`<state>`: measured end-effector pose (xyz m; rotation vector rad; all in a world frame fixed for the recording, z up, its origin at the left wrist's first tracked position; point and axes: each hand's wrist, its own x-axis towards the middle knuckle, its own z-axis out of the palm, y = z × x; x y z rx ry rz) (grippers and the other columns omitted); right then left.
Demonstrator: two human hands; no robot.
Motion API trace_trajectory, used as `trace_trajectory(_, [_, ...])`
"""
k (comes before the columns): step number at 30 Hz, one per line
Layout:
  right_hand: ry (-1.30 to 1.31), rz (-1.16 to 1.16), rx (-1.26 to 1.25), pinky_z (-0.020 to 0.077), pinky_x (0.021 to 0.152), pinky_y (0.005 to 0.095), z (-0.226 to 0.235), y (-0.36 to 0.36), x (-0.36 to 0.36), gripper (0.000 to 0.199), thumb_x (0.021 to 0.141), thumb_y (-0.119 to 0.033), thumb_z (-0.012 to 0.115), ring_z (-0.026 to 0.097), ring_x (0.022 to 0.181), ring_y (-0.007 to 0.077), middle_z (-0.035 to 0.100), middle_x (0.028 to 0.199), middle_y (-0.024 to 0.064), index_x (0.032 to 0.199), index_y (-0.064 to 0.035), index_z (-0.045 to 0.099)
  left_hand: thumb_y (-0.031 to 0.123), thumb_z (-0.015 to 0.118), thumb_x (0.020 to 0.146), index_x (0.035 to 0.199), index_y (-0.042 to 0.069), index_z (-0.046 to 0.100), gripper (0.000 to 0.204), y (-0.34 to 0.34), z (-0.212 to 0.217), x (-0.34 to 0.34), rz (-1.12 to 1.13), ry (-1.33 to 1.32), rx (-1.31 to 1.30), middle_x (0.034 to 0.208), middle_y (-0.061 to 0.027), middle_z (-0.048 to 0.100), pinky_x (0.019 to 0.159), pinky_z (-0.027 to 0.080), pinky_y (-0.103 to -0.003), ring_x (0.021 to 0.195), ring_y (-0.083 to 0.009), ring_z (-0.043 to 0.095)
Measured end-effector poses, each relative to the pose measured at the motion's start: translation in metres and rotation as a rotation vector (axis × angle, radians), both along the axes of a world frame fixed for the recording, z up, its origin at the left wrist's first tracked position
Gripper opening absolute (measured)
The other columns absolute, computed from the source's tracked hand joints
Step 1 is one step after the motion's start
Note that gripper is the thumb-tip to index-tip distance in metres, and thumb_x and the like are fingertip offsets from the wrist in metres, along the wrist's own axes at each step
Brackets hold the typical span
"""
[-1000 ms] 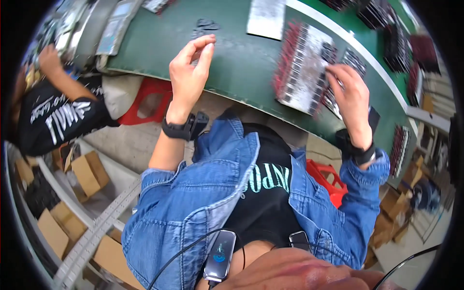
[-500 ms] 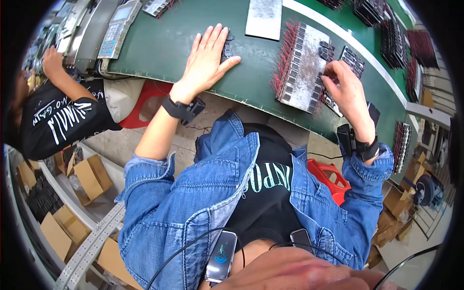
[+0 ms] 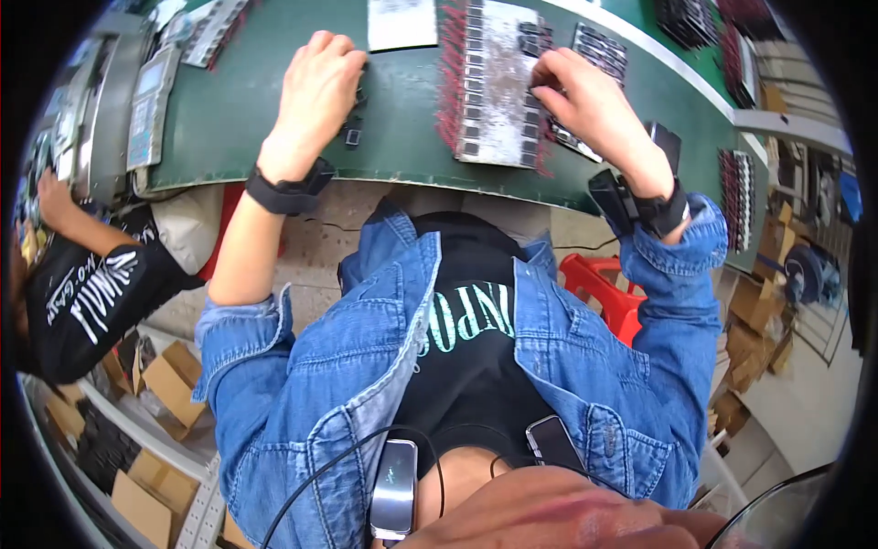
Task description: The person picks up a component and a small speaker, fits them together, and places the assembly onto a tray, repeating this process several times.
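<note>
My left hand [image 3: 315, 91] lies palm down on the green table [image 3: 229, 119], fingers together and slightly curled, covering a small cluster of dark parts [image 3: 352, 123]. A few of these parts show just beside my fingertips, to the right of the hand. I cannot tell whether the hand grips any of them or only rests on them.

My right hand [image 3: 590, 110] rests on the right edge of the grey tray [image 3: 494, 82], fingers bent down onto it. The fingertips press together at a dark part [image 3: 540, 87] in one of the tray's rows; whether they pinch it or merely touch it cannot be told. The tray lies flat on the table between my two hands, filled with rows of dark parts with red ends along its left and lower edges.

A second tray of dark parts [image 3: 599, 50] lies partly under my right hand, touching the first tray on its right side. A white sheet [image 3: 402, 23] lies near the top edge of the table, between my left hand and the tray.

Each wrist carries a black band [image 3: 288, 192]; the right wrist also bears a black device [image 3: 608, 197].

At far left, another person in a black shirt [image 3: 87, 293] works at the same table. A red stool [image 3: 608, 288] stands under my right arm, and cardboard boxes [image 3: 169, 384] lie on the floor at lower left.
</note>
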<state>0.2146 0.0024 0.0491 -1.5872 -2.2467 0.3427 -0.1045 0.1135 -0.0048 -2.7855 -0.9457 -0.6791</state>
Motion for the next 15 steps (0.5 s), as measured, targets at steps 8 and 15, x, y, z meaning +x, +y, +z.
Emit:
trace_trajectory(8, [-0.027, 0.022, 0.064, 0.0525, 0.08, 0.0418, -0.003, -0.004, 0.003, 0.02, 0.088, -0.006, 0.065, 0.064, 0.091, 0.0372, 0.062, 0.097, 0.0159, 0.106, -0.0015, 0.059, 0.005, 0.066, 0.086, 0.095, 0.005, 0.072, 0.011, -0.01, 0.022, 0.016, 0.031, -0.043, -0.067, 0.09, -0.0087, 0.065, 0.079, 0.053, -0.037, 0.089, -0.0284, 0.063])
trace_trajectory(15, [-0.023, -0.019, 0.098, 0.0522, 0.08, 0.0421, -0.007, -0.008, 0.005, 0.02, 0.088, -0.005, 0.064, 0.063, 0.091, 0.0385, 0.062, 0.097, 0.0172, 0.106, -0.0012, 0.058, 0.007, 0.062, 0.098, 0.119, 0.005, 0.07, 0.023, -0.058, 0.033, 0.048, -0.001, -0.858, -0.657, 0.098, -0.0083, 0.075, 0.07, 0.058, -0.027, 0.08, -0.0154, 0.073])
